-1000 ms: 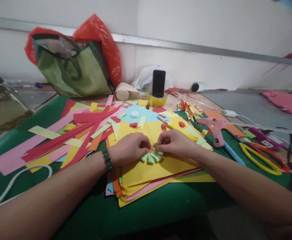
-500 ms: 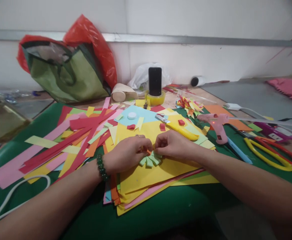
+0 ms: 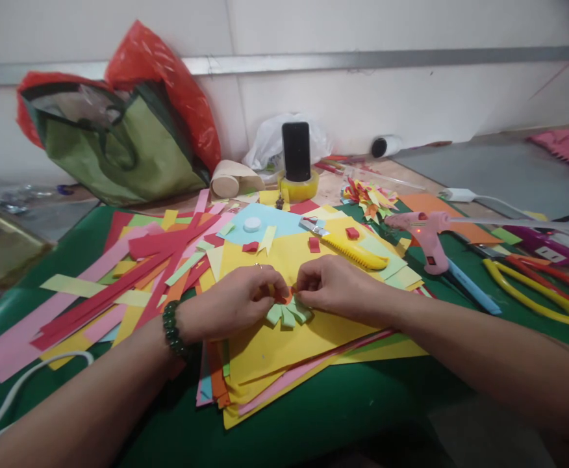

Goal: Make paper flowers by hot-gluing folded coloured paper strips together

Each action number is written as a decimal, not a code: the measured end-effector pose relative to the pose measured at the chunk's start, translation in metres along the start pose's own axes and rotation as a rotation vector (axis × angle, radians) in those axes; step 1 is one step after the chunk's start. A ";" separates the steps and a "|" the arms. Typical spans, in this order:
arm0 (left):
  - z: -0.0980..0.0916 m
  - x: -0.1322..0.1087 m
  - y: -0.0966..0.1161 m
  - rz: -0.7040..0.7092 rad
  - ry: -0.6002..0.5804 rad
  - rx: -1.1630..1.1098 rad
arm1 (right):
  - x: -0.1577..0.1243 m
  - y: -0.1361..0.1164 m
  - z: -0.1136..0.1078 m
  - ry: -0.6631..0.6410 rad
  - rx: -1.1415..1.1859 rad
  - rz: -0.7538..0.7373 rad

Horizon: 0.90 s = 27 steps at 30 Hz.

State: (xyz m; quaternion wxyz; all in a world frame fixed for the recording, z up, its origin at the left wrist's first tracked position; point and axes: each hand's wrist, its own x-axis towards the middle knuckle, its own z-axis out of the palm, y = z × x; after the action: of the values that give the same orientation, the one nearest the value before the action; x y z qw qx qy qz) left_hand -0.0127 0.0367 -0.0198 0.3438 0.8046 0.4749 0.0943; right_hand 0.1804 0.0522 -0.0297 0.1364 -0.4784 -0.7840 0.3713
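Both hands meet over a small paper flower [image 3: 288, 314] with light green looped petals and an orange centre. My left hand [image 3: 245, 296], with a green bead bracelet on its wrist, pinches the flower's left side. From the right, my right hand [image 3: 336, 286] pinches the opposite side with thumb and forefinger. Under them lies a stack of yellow paper sheets [image 3: 265, 357]. Small red paper pieces [image 3: 314, 245] rest just beyond the fingers. A yellow box cutter [image 3: 355, 252] lies behind my right hand, its blade out.
Cut paper strips [image 3: 167, 250] pile up on the left. To the right are a pink glue gun [image 3: 425, 237] and yellow-and-red-handled scissors [image 3: 532, 292]. A phone [image 3: 296, 151] stands on a tape roll [image 3: 306, 189] at the back, near a green bag [image 3: 123, 149] and a paper-scrap bundle [image 3: 369, 198].
The view has shifted slightly. Both hands stay at the flower; my fingers have moved a little around its orange centre, with more of the orange showing between them.
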 end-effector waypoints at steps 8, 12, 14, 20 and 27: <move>0.001 0.001 -0.001 -0.015 0.013 -0.033 | 0.002 0.002 0.002 -0.008 -0.021 0.003; 0.001 0.002 0.000 -0.019 0.021 -0.025 | 0.002 0.001 0.001 -0.006 -0.036 0.008; 0.002 0.002 0.000 -0.026 0.024 -0.021 | 0.002 0.000 0.001 0.000 -0.048 0.012; 0.002 0.002 0.000 -0.025 0.034 -0.014 | 0.000 -0.002 0.001 0.010 -0.057 0.046; 0.002 0.002 0.001 -0.052 0.018 -0.058 | -0.001 0.000 -0.001 0.021 -0.048 0.034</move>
State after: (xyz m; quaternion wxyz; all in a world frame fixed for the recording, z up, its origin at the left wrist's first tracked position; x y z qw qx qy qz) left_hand -0.0100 0.0376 -0.0210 0.3650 0.7808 0.4959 0.1062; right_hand 0.1814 0.0519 -0.0291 0.1268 -0.4988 -0.7830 0.3494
